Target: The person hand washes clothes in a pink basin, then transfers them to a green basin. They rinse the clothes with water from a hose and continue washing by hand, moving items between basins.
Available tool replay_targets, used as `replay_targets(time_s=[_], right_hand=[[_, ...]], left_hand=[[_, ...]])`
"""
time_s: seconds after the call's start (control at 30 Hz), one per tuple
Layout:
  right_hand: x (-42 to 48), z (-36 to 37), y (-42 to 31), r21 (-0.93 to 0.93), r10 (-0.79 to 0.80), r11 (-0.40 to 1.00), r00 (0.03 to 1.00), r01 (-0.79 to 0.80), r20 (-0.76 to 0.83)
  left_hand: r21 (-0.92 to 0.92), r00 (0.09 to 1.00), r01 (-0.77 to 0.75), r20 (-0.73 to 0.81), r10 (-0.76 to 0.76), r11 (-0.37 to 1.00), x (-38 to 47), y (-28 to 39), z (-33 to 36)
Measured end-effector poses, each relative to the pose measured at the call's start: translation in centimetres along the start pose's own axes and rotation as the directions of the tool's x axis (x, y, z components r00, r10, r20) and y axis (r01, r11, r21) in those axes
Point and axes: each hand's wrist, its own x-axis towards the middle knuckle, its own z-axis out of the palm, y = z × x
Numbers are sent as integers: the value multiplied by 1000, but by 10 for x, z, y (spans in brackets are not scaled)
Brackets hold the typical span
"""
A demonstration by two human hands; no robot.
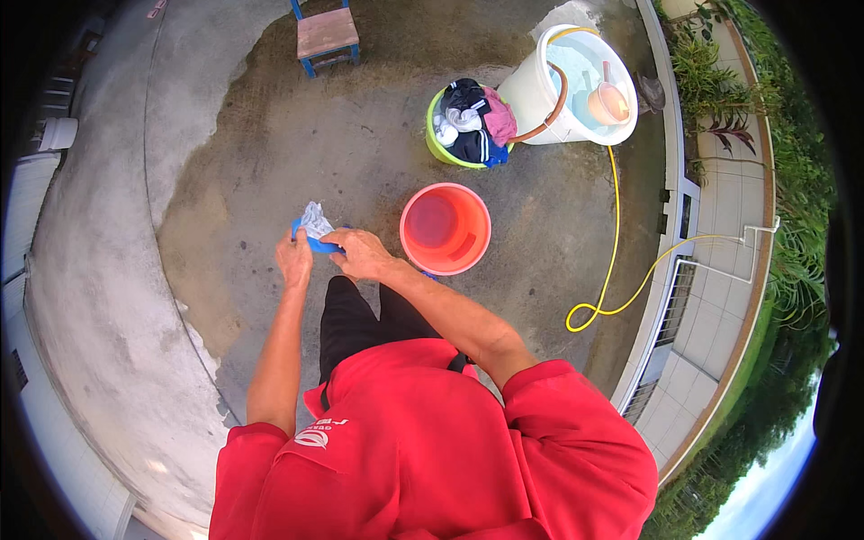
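A small pale grey cloth item with a blue band (322, 246) is stretched between my two hands, in front of my thighs. My left hand (294, 262) grips the band at its left end, thumb on top. At the other end my right hand (361, 254) pinches the band, fingers bent over it. The pale part bunches up on the far side. Just right of my right hand stands an orange-red plastic bucket (480, 229) on the wet concrete, its inner bottom visible. Farther off, a lime-green basin (442, 152) is heaped with dark, pink and white clothes (464, 120).
A large white tub (523, 98) holds water and a floating dipper (607, 103). A brown hose (559, 101) bends over its rim. A yellow hose (613, 233) loops across the floor to a wall pipe (752, 253). A wooden chair (328, 30) stands ahead.
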Motion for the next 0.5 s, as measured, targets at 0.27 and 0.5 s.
replay_targets(time_s=[0.27,0.5], right_hand=[[68,-92,40,205,335,937,898,-284,-285],[53,-112,184,424,737,676,563,-603,-374]], left_hand=[[-741,826,505,563,0,443,155,157,-11],[-589,759,488,651,19,644,280,259,45]])
